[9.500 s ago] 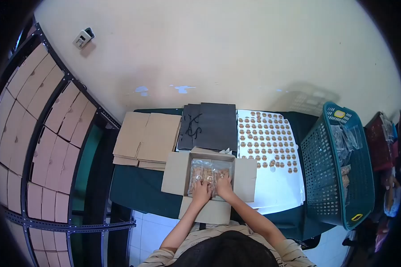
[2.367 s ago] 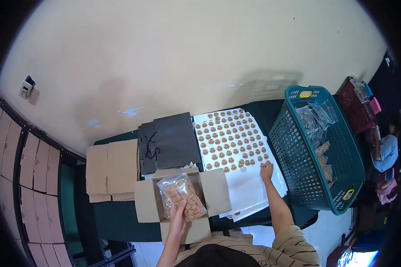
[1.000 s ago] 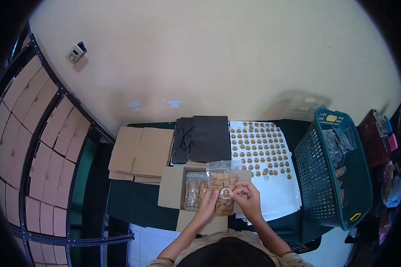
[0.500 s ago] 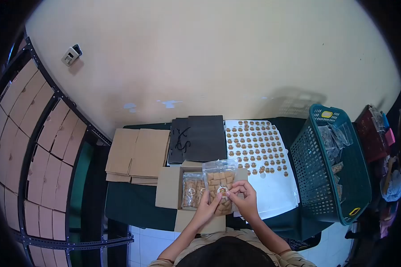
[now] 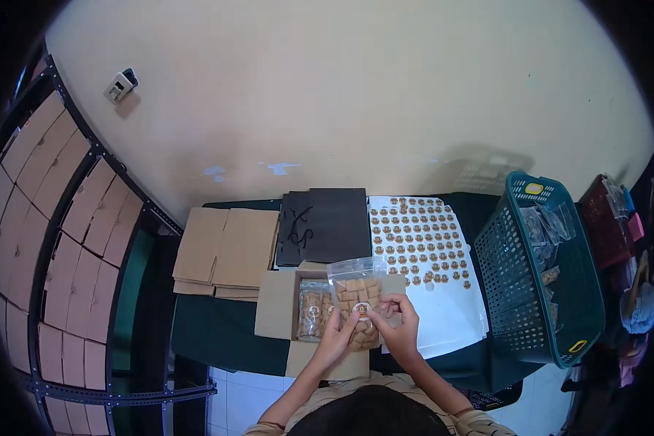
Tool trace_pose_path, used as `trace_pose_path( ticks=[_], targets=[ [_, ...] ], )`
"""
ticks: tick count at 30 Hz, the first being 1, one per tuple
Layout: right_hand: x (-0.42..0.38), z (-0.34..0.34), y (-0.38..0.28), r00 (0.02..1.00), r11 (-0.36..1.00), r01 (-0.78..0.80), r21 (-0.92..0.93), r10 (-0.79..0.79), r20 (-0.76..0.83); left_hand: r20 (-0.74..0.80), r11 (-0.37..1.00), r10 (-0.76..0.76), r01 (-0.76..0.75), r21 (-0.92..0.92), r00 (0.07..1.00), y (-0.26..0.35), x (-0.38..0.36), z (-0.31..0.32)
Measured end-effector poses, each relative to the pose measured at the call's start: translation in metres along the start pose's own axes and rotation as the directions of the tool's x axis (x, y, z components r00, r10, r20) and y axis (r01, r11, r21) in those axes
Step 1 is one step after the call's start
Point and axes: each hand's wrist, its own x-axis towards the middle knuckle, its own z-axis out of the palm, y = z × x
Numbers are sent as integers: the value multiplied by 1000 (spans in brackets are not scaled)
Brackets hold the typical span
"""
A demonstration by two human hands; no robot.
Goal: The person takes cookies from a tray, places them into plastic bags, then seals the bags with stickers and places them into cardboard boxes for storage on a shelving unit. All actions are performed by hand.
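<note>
A clear zip bag of brown pillow-shaped snacks [image 5: 357, 291] is held up over an open cardboard box [image 5: 276, 309]. My left hand [image 5: 333, 340] grips the bag's lower left side, thumb on the front. From the right, my right hand [image 5: 400, 327] holds the other side, its thumb at the edge of a round sticker [image 5: 362, 310] on the bag's front. Inside the box, to the left, stand other filled snack bags [image 5: 312, 309] with round labels. The held bag hides the box's right part.
Sheets of round stickers [image 5: 421, 240] lie right of the box. Behind it are black boards [image 5: 334, 221]; flat cardboard pieces [image 5: 243, 243] are stacked at left. A green basket [image 5: 494, 254] with bags stands right. A rack of boxes [image 5: 73, 276] is far left.
The bag has shifted slightly left and up in my hands. Both thumbs stay at the round sticker, and the camera view has moved a little.
</note>
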Motion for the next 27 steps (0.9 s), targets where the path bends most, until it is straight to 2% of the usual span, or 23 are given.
trace_pose_path(
  ticks=[4, 7, 9, 13, 16, 18, 19, 20, 22, 24, 27],
  targets=[
    [-4, 7, 10, 995, 988, -86, 127, 93, -48, -39, 993, -92, 95, 75, 995, 6, -2, 0],
    [-4, 11, 10, 984, 960, -166, 225, 177, -32, -50, 985, -171, 171, -11, 984, 11, -4, 2],
    [-6, 14, 13, 947, 786, -316, 532, 291, 133, -42, 979, -203, 203, 5, 978, 11, -4, 1],
    [-8, 13, 18, 938, 804, -348, 482, 301, 175, 13, 985, -143, 141, 100, 990, 11, -2, -9],
    [-9, 17, 18, 964, 836, -264, 481, 239, 114, 64, 980, -144, 133, 148, 988, 16, -2, -10],
    [-9, 19, 17, 965, 814, -258, 520, 247, 91, 62, 989, 65, -72, 132, 996, 12, 0, -7],
    [-9, 20, 18, 965, 814, -257, 521, 246, 90, 10, 977, 179, -179, 115, 984, 6, 4, -3],
    [-9, 21, 20, 971, 816, -239, 526, 217, 104, 11, 977, 180, -180, 116, 984, 6, 4, -4],
    [-8, 22, 19, 975, 818, -221, 531, 188, 117, -101, 983, -147, 157, 95, 984, 18, 0, -2],
    [-9, 19, 11, 984, 928, -168, 332, 138, 114, -120, 990, -105, 115, 85, 987, 13, 2, -1],
    [-9, 17, 8, 993, 945, -112, 307, 95, 70, -109, 993, -51, 62, 101, 993, 7, 7, -7]
  ],
)
